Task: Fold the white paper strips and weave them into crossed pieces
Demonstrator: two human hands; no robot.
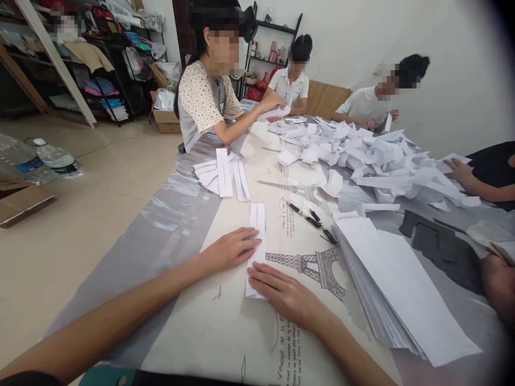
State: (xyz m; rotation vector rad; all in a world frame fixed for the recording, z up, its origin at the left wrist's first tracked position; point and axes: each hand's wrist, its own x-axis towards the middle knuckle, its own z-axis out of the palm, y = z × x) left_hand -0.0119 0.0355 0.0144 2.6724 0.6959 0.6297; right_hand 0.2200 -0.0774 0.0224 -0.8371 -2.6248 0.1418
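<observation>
White paper, folded lengthwise into a strip (259, 254). It lies flat on the counter (193, 327) in front of the wearer, long side running away from the body, fold lines showing at the far end.

Left hand (231, 247): open, palm down, fingers out nearly straight and close together. Fingertips rest on the strip around its middle, coming in from the left edge.

Right hand (287, 292): also open and palm down, fingers extended, lying across the nearer part of the strip from the right. Both hands press from above, unclenched; the strip is under the fingers, against the counter. The two sets of fingertips are near each other, apart, with white paper showing between.

Counter cover: pale, printed with a tower (317, 266) just right of the strip; grey along the left side, shiny in places.

Beyond the strip, several folded pieces (224, 174) lie fanned and overlapping. Right of the strip, dark pens (301, 212) lie close together. Farther right, a slanting stack (402, 279) of long white sheets. Past the pens, a large loose heap (362, 155) of white paper.

Others round the counter: a person in dotted sleeves (199, 94), nearest on the left side, handling white paper; two in white at the far end; a dark-clad arm reaching the heap from the right. Another hand, partly cut off, at the right edge; its grasp I cannot tell.

Floor, left: clear plastic bottles (58, 159).
</observation>
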